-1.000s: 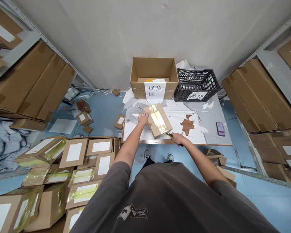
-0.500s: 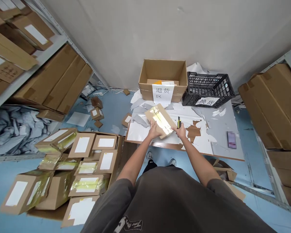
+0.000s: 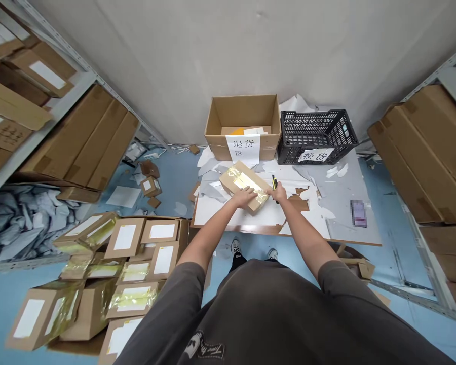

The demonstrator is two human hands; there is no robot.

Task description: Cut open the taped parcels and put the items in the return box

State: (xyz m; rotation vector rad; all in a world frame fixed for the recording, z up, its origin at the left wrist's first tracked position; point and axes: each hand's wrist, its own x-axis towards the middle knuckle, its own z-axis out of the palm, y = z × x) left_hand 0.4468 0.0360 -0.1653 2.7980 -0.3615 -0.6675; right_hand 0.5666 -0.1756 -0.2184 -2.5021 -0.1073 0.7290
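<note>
A taped cardboard box (image 3: 233, 176) with a pale label sits at an angle on the white paper covering the table. My left hand (image 3: 245, 197) holds the box from its near-left side, its fingers laid across the taped top. At the right end of the box, my right hand (image 3: 278, 193) is closed round a yellow and black utility knife (image 3: 274, 182). The knife points up and away from the box. Fingertips of the right hand seem to touch the box's edge.
Behind the work stand an open cardboard carton (image 3: 213, 144) with a paper sign and a black plastic crate (image 3: 287, 157). Torn paper (image 3: 329, 213) litters the table (image 3: 357, 238). Parcels (image 3: 126, 237) are heaped at the left; shelves (image 3: 84, 83) flank both sides.
The knife has come away from the box's near edge and now points upward in my right hand. The box has turned a little, and my left hand has moved onto its top.
</note>
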